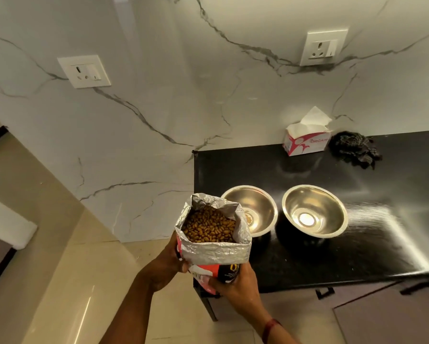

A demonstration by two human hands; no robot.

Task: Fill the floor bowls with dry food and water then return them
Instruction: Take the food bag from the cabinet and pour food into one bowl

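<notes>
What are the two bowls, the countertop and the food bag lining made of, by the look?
Left bowl and right bowl: likely stainless steel, polished, with mirror-like glare inside. Countertop: black polished stone, probably granite, faintly speckled and reflective. Food bag lining: silvery crinkled foil or metallised film; which one is unclear.

The food bag [214,234] hides part of the left bowl [254,212]; its label is unreadable.

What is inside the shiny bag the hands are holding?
Brown dry food pellets fill the open bag nearly to its folded silver rim. Only the top layer shows; how deep the food goes is hidden by the bag's sides and both hands.
</notes>
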